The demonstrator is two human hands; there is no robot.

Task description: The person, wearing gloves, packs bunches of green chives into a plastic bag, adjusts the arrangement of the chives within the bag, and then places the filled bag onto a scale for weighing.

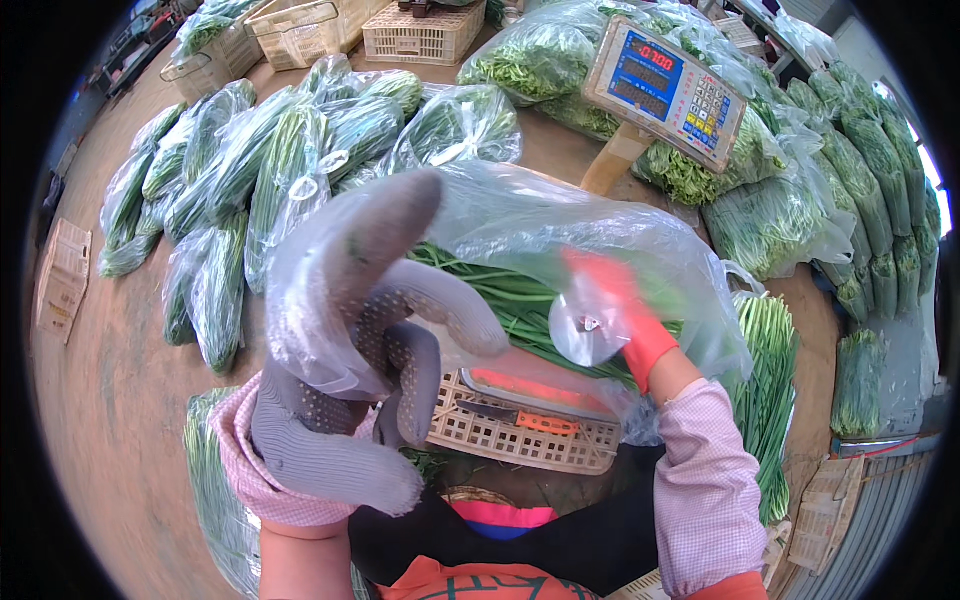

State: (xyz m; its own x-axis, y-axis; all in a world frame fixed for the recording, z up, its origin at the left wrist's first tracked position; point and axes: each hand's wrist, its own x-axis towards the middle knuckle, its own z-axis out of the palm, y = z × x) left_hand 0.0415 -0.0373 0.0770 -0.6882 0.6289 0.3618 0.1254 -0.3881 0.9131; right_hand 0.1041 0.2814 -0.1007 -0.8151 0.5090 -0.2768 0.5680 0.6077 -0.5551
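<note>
Fingers [440, 300] of the left hand [365, 345], in a grey knitted glove with pale dots, stand apart and bent, clear film lying across the hand; whether they grip it, I cannot tell. The right hand [635, 325], in a blurred orange-red glove, is at a clear plastic bag [600, 230], just beside a round silvery disc [583, 335]; whether its fingers are clamped or apart, I cannot tell. Long green stalks [525, 310] lie in the bag, between the two hands, beyond a beige lattice plastic crate [590, 455]. An orange-handled knife [545, 422] lies along the crate's near side.

Beyond the bag, a tilted weighing-scale panel [640, 95] with a blue display and keypad stands on a post. Bagged green bundles [290, 140] lie toward the far left of the brown floor [120, 400], with beige plastic baskets [300, 35] near its far edge. More green stalks [765, 400] lie right of the crate.
</note>
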